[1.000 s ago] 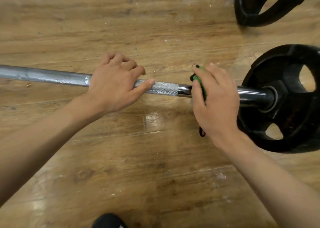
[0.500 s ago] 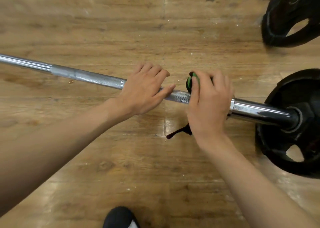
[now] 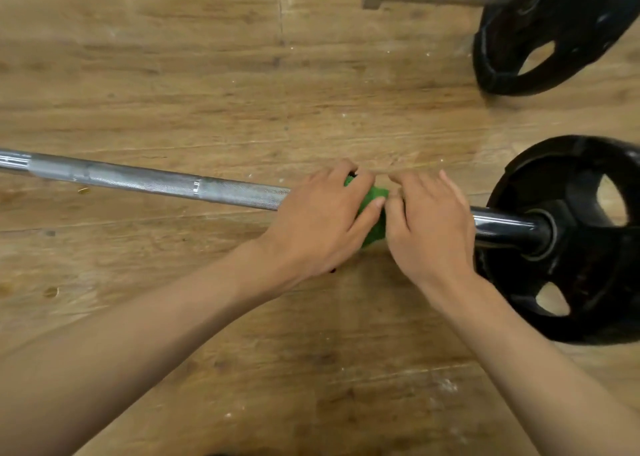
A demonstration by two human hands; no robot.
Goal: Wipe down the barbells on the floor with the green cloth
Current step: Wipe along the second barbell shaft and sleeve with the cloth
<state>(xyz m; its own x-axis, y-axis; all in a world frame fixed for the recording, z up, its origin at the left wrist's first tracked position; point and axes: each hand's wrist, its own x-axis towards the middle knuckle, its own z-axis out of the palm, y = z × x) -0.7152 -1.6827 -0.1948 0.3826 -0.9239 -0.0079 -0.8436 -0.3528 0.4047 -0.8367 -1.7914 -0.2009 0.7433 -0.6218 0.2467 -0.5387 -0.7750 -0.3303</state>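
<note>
Grip: left hand [image 3: 318, 220], right hand [image 3: 429, 227] seemingly around green cloth [image 3: 375, 210] on barbell [image 3: 138, 178] beside plate [image 3: 581, 268]

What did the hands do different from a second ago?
The left hand slid right along the bar and now grips the green cloth too, beside the right hand. The right hand kept hold of the cloth near the black plate. The bar stayed on the floor.

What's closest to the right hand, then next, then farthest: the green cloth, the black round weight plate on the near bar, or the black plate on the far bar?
1. The green cloth, touching the right hand, on its left.
2. The near bar's black round weight plate, to the right.
3. The far bar's black round weight plate, top right.
</note>
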